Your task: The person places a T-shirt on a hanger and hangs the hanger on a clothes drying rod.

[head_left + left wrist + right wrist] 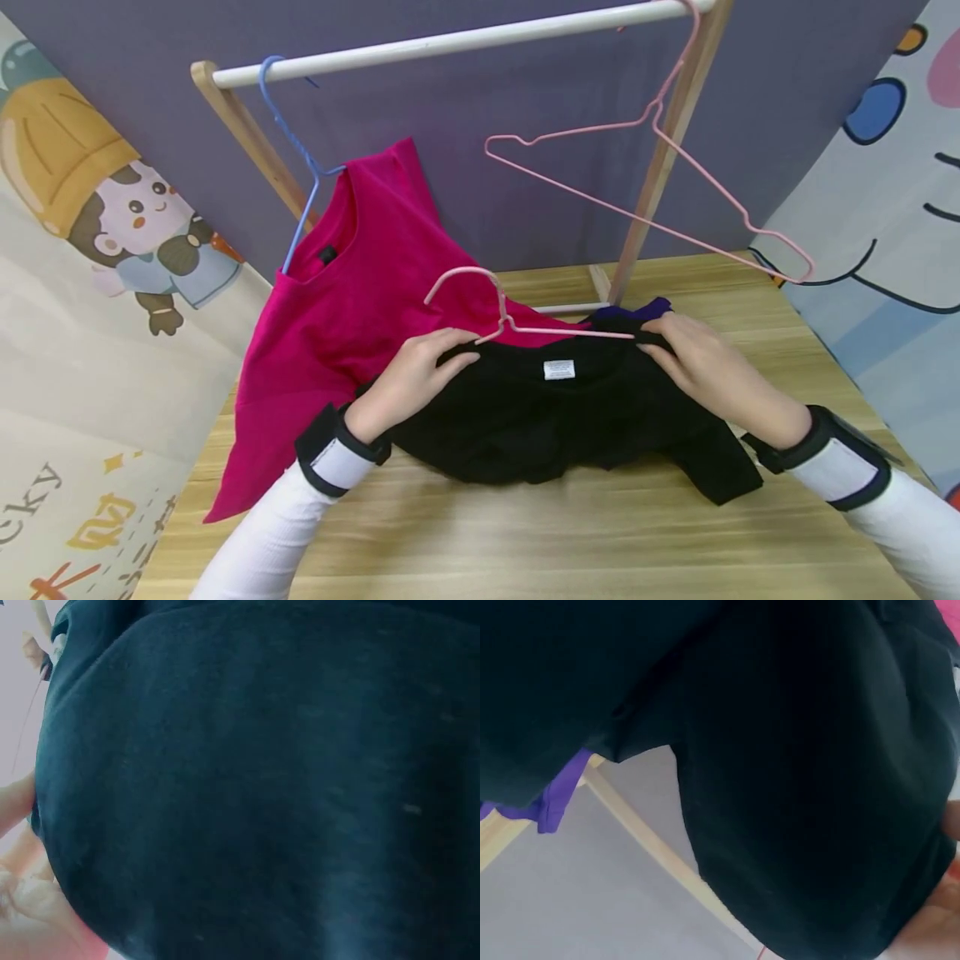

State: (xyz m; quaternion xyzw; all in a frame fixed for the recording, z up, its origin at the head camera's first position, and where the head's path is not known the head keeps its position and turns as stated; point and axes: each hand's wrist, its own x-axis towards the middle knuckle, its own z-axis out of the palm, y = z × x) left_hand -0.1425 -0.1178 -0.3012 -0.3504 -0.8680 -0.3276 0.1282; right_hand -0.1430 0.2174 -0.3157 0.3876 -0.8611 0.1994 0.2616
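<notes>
Pinching the black shirt (525, 425) by its shoulders, neckline (558, 353) between left fingers (448, 339) and right fingers (664, 325)

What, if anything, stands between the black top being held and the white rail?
The magenta top spreads behind the black top on the left, and a bare pink hanger hangs at the right of the white rail. Nothing visible blocks the stretch between that hanger and the blue hanger.

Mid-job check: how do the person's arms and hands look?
Left sleeve and right sleeve are long and white. The left wrist strap and right wrist strap are black-edged with pale panels. Left hand and right hand are ungloved.
</notes>
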